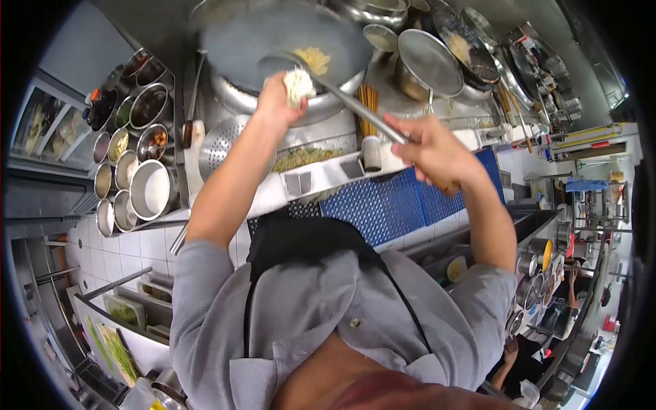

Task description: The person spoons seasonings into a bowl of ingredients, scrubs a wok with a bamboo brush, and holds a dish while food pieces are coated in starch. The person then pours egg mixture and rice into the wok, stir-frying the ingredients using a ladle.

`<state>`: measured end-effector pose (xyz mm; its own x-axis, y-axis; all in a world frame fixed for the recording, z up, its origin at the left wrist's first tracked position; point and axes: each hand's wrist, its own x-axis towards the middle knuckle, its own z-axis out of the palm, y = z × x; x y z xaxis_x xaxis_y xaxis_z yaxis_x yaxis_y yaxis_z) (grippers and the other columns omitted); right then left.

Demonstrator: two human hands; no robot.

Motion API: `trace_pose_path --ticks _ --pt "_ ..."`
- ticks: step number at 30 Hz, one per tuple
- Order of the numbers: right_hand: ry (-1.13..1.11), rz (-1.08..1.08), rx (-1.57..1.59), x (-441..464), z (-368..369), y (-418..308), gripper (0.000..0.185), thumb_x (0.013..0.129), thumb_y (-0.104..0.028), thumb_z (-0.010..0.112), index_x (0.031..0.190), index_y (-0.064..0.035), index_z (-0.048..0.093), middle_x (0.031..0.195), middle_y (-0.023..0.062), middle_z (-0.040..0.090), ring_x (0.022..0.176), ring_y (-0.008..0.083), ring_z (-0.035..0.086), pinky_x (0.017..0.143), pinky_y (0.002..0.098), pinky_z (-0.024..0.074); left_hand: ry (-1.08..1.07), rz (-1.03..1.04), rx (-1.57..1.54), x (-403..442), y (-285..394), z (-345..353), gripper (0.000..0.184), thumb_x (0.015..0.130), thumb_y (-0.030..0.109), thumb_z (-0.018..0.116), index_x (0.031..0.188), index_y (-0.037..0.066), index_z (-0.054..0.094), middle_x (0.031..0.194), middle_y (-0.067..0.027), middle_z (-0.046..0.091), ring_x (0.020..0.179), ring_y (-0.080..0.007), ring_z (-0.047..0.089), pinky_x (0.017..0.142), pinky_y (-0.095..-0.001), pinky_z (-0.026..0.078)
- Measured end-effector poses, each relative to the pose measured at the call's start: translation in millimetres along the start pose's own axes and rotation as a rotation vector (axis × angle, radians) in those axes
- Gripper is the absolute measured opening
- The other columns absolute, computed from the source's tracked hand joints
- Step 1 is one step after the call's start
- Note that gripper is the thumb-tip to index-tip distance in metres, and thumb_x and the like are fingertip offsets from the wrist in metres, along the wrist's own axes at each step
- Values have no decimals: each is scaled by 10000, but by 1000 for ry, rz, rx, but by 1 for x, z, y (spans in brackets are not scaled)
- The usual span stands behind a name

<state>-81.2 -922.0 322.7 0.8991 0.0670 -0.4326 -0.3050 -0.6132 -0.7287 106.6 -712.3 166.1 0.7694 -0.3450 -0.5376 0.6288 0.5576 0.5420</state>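
Note:
A large dark wok (232, 34) sits at the top of the head view, with a small heap of pale yellow food (314, 60) in it. My left hand (279, 101) is at the wok's near rim, closed on a bunched white cloth (298, 85); the cloth hides whatever part of the rim is under it. My right hand (434, 149) wraps round the long metal handle of a ladle (355, 104). The bowl of that ladle lies inside the wok, left of the food.
Left of the wok stand several metal pots of ingredients (152, 188) and a perforated skimmer (222, 147). A strainer over a pot (429, 63) is to the right. Blue perforated mats (383, 208) cover the floor below. A co-worker's arm (506, 369) shows at lower right.

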Motion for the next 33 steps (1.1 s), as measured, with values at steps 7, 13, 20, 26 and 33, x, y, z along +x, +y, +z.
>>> trace_pose_path --ticks 7,13,20,26,33 --pt "-4 -35 -270 6 -12 -14 557 843 -84 587 1383 -90 452 607 4 510 437 81 500 394 250 406 -10 -42 -22 -33 9 16 276 959 334 386 928 173 608 801 15 635 696 -170 596 495 -290 433" --pt "308 -243 -466 125 27 22 508 829 -138 577 1316 -18 501 623 189 586 491 249 596 538 387 481 -170 103 -114 74 -45 -59 185 947 281 432 906 155 561 779 -30 623 671 -192 620 515 -346 507" --pt "471 -246 -99 9 42 26 512 829 -115 600 1330 -91 501 561 169 548 471 174 529 543 324 443 4 56 -217 -72 -53 -14 174 905 246 431 926 168 586 755 -27 633 575 -181 589 364 -283 401" --pt "410 -403 316 26 53 21 532 865 -41 599 1378 -80 464 643 -20 521 466 37 439 411 218 359 -57 52 -79 13 -19 -22 239 923 293 408 850 144 580 688 -12 601 577 -176 570 394 -256 352" --pt "19 -83 979 89 44 50 583 874 -63 603 1396 -1 351 653 55 572 437 120 508 351 257 403 -1 89 -120 13 -40 -31 229 916 311 420 864 155 580 687 -14 607 570 -196 585 370 -276 368"
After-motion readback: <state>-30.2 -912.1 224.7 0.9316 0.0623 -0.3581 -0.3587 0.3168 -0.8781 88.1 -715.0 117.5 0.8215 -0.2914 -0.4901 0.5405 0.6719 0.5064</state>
